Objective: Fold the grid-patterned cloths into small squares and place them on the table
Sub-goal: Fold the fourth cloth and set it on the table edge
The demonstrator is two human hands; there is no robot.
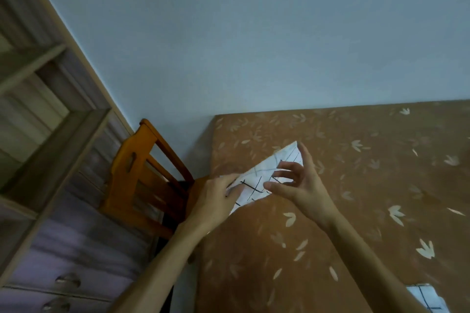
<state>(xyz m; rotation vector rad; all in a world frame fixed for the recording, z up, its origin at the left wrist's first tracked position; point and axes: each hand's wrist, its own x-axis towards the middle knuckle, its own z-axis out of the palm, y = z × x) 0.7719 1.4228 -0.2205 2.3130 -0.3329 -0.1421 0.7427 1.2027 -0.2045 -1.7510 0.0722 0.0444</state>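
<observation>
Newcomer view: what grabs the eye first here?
The white cloth with black grid lines, near the left edge of the brown leaf-patterned table, with the left hand gripping one end and the right hand spread over it. Next, the orange wooden chair left of the table and a second gridded cloth at the bottom right.

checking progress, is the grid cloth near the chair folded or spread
Partly folded: the grid cloth is a narrow pointed band on the table, not a full sheet, not yet square.
</observation>
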